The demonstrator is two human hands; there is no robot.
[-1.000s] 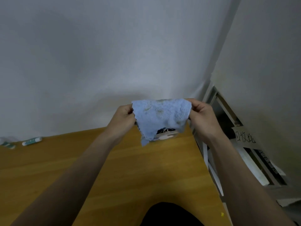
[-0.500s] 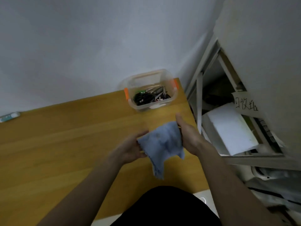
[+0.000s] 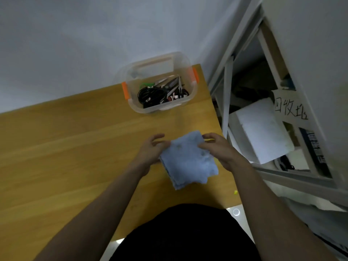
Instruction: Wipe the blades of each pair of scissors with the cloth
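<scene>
Both hands hold the folded blue cloth (image 3: pixel 188 161) above the desk (image 3: pixel 66 147): left hand (image 3: pixel 150 152) and right hand (image 3: pixel 219 150) fingers curl onto its edges; scissors (image 3: pixel 160 91) sit in the box (image 3: pixel 192 95).

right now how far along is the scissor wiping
No wiping shows yet. Both hands, left hand and right hand, hold the folded light blue cloth over the wooden table. The scissors all lie in the clear plastic box with orange clips, so every pair remains.
</scene>
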